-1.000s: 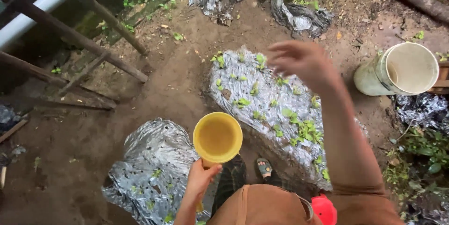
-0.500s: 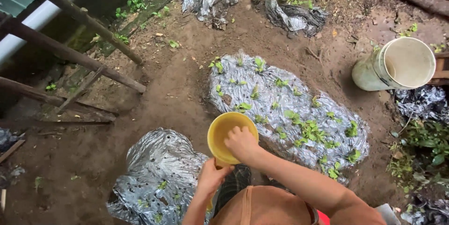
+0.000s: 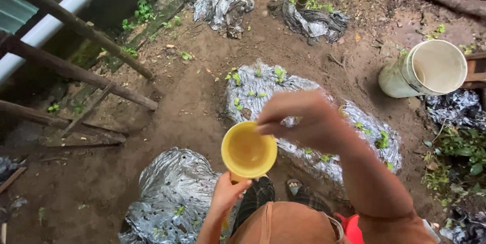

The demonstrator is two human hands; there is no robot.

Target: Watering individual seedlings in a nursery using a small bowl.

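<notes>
You're working in soft, even daylight — overcast, with no hard shadows on the soil. Your right hand (image 3: 304,120) is smeared by motion blur, fingers indistinct, while your left hand (image 3: 227,193) stays fairly sharp. The silver plastic mulch (image 3: 167,193) throws small glints — mild glare only. The white pipe (image 3: 66,6) bows slightly near the frame's edge.

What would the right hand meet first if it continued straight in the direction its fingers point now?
The right hand points left, fingers pinched just above the rim of the yellow bowl. Straight on, the way looks free, with only bare soil far below. Depth is unclear in this blurred view.
</notes>
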